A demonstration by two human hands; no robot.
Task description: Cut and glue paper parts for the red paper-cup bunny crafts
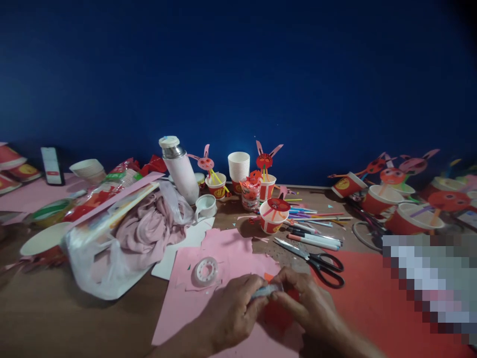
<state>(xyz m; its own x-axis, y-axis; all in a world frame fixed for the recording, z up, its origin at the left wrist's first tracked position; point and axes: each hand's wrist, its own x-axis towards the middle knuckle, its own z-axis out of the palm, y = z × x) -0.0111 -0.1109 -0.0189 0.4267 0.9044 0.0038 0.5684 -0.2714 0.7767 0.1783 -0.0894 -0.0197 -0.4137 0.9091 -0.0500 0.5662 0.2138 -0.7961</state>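
My left hand [238, 308] and my right hand [307, 298] meet over the pink paper [186, 318]. Both are closed on a small pale blue-grey object [264, 291] between the fingertips; its kind I cannot make out. An orange-red piece [269, 277] shows just behind the fingers. Beneath my hands a reddish patch is partly hidden, and I cannot tell what it is. A white tape roll [206, 271] lies flat on the pink paper, left of my hands. Black-handled scissors [315, 261] lie beyond my right hand, beside a sheet of red paper [365, 288].
Behind my hands stands a paper cup [275, 219] with a red paper figure, near several pens [316, 241]. A white flask [181, 174], a mug [206, 206] and stacked cups [239, 166] stand farther back. A plastic bag [99, 268] sits left; more figure cups [382, 199] stand right.
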